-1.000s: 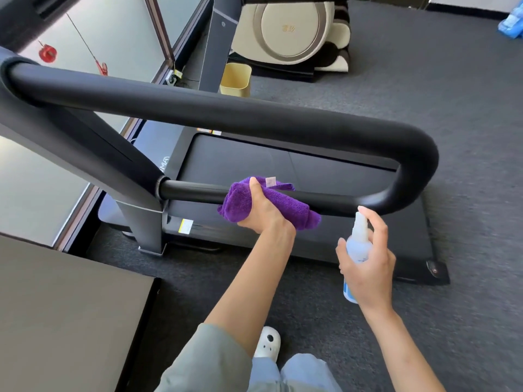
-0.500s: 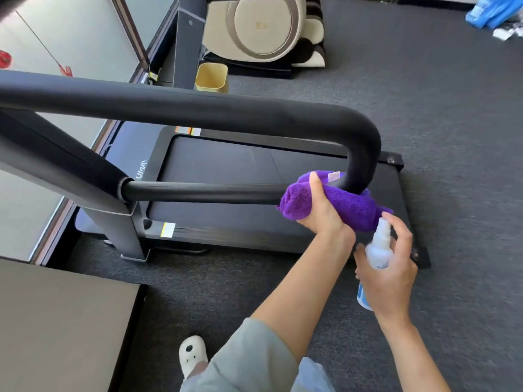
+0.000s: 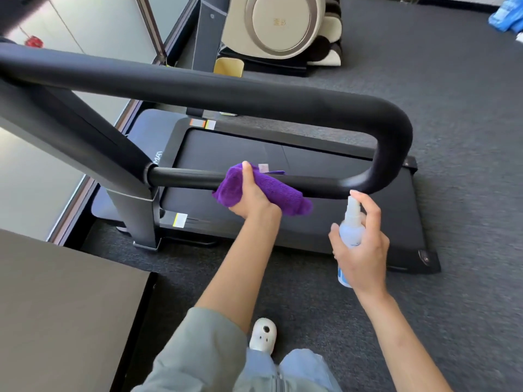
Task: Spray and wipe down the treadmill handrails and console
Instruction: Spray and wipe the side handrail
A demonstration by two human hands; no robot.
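The treadmill's black handrail (image 3: 226, 93) runs across the view and curves back in a U at the right into a thinner lower bar (image 3: 184, 178). My left hand (image 3: 253, 199) grips a purple cloth (image 3: 283, 193) wrapped round that lower bar near its middle. My right hand (image 3: 360, 247) holds a small clear spray bottle (image 3: 351, 230) upright just below the bend, with the forefinger on the nozzle top. The console is out of view.
The treadmill deck (image 3: 325, 219) lies on grey carpet below the rail, its upright post (image 3: 135, 210) at the left. A dark table top (image 3: 62, 312) fills the lower left. A beige machine (image 3: 277, 26) and a yellow bin (image 3: 228, 67) stand behind. My white shoe (image 3: 263, 333) is below.
My left hand slid the cloth from the rail's bend back leftward to the middle of the lower bar. The right hand keeps the bottle near the bend.
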